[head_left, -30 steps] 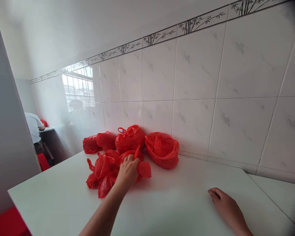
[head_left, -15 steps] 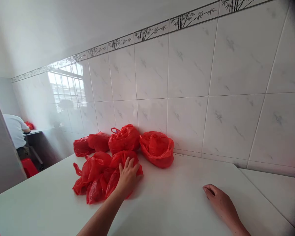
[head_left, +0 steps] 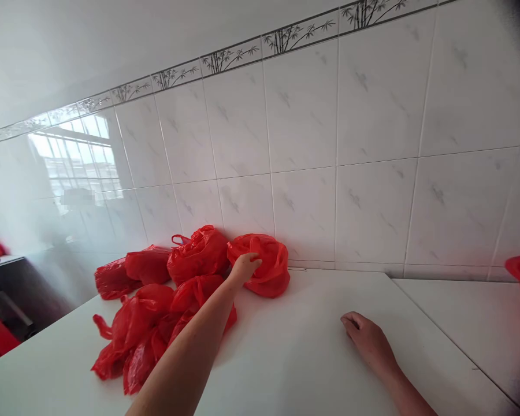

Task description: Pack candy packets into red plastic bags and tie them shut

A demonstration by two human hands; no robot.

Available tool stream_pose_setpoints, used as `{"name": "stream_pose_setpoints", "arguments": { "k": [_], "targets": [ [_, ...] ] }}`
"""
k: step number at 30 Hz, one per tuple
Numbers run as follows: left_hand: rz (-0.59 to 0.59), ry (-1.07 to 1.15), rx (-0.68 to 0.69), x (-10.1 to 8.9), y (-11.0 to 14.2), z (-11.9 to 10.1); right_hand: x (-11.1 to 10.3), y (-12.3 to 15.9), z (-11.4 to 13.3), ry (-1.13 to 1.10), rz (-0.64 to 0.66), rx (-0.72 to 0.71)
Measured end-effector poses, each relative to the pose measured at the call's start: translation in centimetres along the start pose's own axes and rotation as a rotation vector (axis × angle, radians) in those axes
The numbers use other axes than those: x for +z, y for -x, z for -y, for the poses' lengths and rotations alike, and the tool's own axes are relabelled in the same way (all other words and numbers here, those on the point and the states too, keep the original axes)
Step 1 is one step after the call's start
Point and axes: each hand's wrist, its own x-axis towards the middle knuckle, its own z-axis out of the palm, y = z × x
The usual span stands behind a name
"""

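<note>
Red bag [head_left: 271, 282] | left hand [head_left: 244, 269] outstretched to it | right hand [head_left: 368, 340] curled

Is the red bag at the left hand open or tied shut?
The bag looks open: its rim stands loosely spread, with no knot showing.

Toward 8 o'clock, the red carrier bags [head_left: 146, 303] are thin, crinkled, glossy plastic; at 1 o'clock, wall tiles [head_left: 303, 110] look glazed and smooth; at 6, the surface [head_left: 281, 358] is smooth, near-matt.

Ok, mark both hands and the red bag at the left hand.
Left hand [head_left: 244, 268], head view, back of the hand.
Right hand [head_left: 370, 341], head view, back of the hand.
Red bag [head_left: 270, 268], head view, crumpled middle.
</note>
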Motion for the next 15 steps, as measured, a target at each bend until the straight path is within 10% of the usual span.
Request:
{"name": "stream_pose_setpoints", "arguments": {
  "k": [9,15],
  "targets": [
    [-0.086,0.323,0.12,-0.6,2.3,-4.8,-0.1,0.1,0.2,-0.058,-0.022,0.001],
    [0.09,0.542,-0.045,4.6,10.5,-2.9,-0.1,0.5,0.9,-0.171,-0.091,-0.039]
  ]
}}
